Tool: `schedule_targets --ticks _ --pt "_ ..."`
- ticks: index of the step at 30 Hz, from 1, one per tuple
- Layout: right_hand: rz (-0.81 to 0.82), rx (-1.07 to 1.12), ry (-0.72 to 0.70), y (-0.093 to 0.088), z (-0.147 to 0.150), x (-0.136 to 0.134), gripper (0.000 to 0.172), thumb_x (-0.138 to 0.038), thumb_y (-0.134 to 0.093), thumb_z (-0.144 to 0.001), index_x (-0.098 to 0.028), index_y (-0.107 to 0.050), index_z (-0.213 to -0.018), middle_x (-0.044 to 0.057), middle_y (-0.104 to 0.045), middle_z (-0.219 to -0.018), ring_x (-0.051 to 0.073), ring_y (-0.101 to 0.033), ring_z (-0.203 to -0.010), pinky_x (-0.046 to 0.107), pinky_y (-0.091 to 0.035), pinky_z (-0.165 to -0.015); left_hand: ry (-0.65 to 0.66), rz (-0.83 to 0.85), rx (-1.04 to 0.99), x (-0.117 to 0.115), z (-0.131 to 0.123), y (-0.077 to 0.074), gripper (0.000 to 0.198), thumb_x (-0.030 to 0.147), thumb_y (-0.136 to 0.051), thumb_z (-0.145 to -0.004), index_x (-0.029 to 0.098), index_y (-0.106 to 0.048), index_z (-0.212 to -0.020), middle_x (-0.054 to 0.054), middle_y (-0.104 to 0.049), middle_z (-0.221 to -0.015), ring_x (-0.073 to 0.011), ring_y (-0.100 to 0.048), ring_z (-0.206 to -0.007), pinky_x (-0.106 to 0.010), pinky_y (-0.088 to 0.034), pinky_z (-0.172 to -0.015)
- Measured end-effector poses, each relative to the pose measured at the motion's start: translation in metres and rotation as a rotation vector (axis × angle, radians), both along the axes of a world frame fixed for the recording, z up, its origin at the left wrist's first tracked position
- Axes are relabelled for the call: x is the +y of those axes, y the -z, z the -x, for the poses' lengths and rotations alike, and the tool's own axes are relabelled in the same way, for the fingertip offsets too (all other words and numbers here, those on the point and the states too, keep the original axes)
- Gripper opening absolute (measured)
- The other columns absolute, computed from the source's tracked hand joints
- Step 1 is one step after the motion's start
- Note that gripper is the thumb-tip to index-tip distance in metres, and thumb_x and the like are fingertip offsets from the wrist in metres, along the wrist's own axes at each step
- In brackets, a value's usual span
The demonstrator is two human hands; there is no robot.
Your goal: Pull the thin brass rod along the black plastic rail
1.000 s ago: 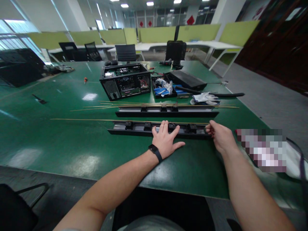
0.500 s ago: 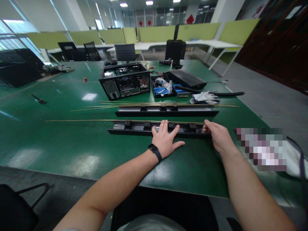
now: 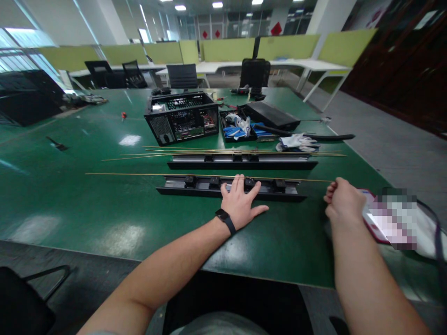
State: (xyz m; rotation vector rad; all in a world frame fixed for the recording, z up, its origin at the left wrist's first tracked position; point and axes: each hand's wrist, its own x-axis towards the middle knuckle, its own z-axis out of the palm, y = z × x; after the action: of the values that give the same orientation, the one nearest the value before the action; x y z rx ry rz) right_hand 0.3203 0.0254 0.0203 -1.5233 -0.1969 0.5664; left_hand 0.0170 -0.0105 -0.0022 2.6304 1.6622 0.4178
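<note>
Plainly, both hands work on one long black rail near the front of the green counter [image 3: 87,204].

Left hand: the left hand [image 3: 240,204] lies flat, fingers spread wide, pressing on the middle of the near rail [image 3: 195,186]; it grips nothing and seems to pin the rail so it cannot slide.

Right hand: the right hand [image 3: 344,201] sits off the rail's right end, fingers [image 3: 330,191] pinched narrow on the right tip of a thin brass rod [image 3: 139,175]; the pinch looks like the way to steer so slim a piece lengthwise.

Brass rod: it runs along the far edge of the near rail, sticking out well past both ends, longer on the left. Whether it sits in a groove or only lies beside the rail, I cannot tell.

Near rail: it lies crosswise to the person, with several black clips spaced along its channel.

Second rail: a matching rail [image 3: 242,162] lies parallel just behind, apart from the first.

Spare rods: a bundle of rods [image 3: 223,151] rests beyond that rail, within reach.

Further back: an open computer case [image 3: 181,116], a black parts tray [image 3: 237,126] and white gloves [image 3: 296,142] stand well apart from the hands.
</note>
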Motion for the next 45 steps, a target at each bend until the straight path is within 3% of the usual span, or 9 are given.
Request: schedule_targets --ticks 8,14,20,26,30,37,41,45 --pt "0.007 0.014 -0.054 0.008 -0.004 0.001 0.032 -0.012 -0.064 -0.106 -0.023 -0.053 -0.077 -0.002 -0.056 -0.069 0.008 -0.045 -0.051 0.017 -0.03 -0.04 0.0 0.006 -0.006 0.0 0.0 0.0 0.085 0.086 -0.063 -0.111 0.04 -0.056 -0.183 -0.027 -0.042 -0.192 -0.0438 -0.036 -0.182 -0.076 -0.042 -0.134" --pt "-0.043 0.001 -0.305 0.019 0.009 0.002 0.026 -0.026 -0.081 -0.097 -0.019 -0.064 -0.078 -0.002 -0.061 -0.068 0.006 -0.047 -0.049 0.014 -0.029 -0.041 0.003 -0.007 -0.007 0.001 0.0 0.001 0.086 0.086 -0.063 -0.111 0.04 -0.056 -0.183 -0.028 -0.043 -0.191 -0.0437 -0.037 -0.181 -0.075 -0.043 -0.133" --pt "-0.034 -0.104 -0.544 0.029 0.015 0.0 0.05 -0.06 -0.1 -0.08 -0.017 -0.073 -0.08 0.004 -0.068 -0.071 0.009 -0.051 -0.054 0.017 -0.03 -0.042 -0.007 0.012 0.006 0.0 -0.001 -0.003 0.084 0.085 -0.064 -0.111 0.042 -0.054 -0.184 -0.027 -0.041 -0.192 -0.0426 -0.036 -0.182 -0.075 -0.047 -0.13" --pt "-0.039 -0.16 -0.637 0.033 0.016 0.0 0.079 -0.087 -0.106 -0.056 -0.018 -0.075 -0.079 0.006 -0.069 -0.073 0.012 -0.055 -0.06 0.02 -0.032 -0.045 -0.032 0.041 0.015 -0.004 0.0 -0.009 0.082 0.083 -0.066 -0.111 0.041 -0.056 -0.182 -0.026 -0.042 -0.192 -0.0422 -0.037 -0.181 -0.072 -0.052 -0.126" --pt "-0.042 -0.183 -0.693 0.034 0.018 0.0 0.085 -0.094 -0.105 -0.052 -0.019 -0.075 -0.078 0.008 -0.071 -0.075 0.014 -0.057 -0.063 0.022 -0.034 -0.048 -0.055 0.056 0.025 -0.006 0.002 -0.012 0.082 0.082 -0.066 -0.112 0.042 -0.057 -0.182 -0.025 -0.041 -0.192 -0.0432 -0.036 -0.181 -0.072 -0.053 -0.124" --pt "-0.036 -0.155 -0.689 0.035 0.017 0.0 0.076 -0.086 -0.106 -0.058 -0.019 -0.076 -0.079 0.008 -0.071 -0.076 0.014 -0.058 -0.063 0.022 -0.035 -0.047 -0.057 0.062 0.036 -0.007 0.002 -0.011 0.083 0.083 -0.065 -0.111 0.041 -0.055 -0.183 -0.026 -0.039 -0.193 -0.0437 -0.035 -0.182 -0.073 -0.052 -0.126" --pt "-0.033 -0.101 -0.631 0.031 0.017 0.001 0.054 -0.063 -0.103 -0.075 -0.018 -0.074 -0.079 0.005 -0.068 -0.073 0.011 -0.055 -0.058 0.019 -0.034 -0.045 -0.054 0.048 0.037 -0.007 0.002 -0.01 0.083 0.084 -0.065 -0.111 0.042 -0.055 -0.183 -0.026 -0.04 -0.193 -0.0429 -0.036 -0.182 -0.074 -0.052 -0.125" --pt "-0.054 -0.018 -0.455 0.025 0.013 0.003 0.034 -0.037 -0.09 -0.091 -0.019 -0.064 -0.076 0.0 -0.062 -0.069 0.007 -0.048 -0.053 0.016 -0.03 -0.042 -0.049 0.04 0.029 -0.007 0.003 -0.009 0.082 0.083 -0.065 -0.112 0.041 -0.056 -0.182 -0.026 -0.041 -0.192 -0.0437 -0.036 -0.181 -0.074 -0.051 -0.126"
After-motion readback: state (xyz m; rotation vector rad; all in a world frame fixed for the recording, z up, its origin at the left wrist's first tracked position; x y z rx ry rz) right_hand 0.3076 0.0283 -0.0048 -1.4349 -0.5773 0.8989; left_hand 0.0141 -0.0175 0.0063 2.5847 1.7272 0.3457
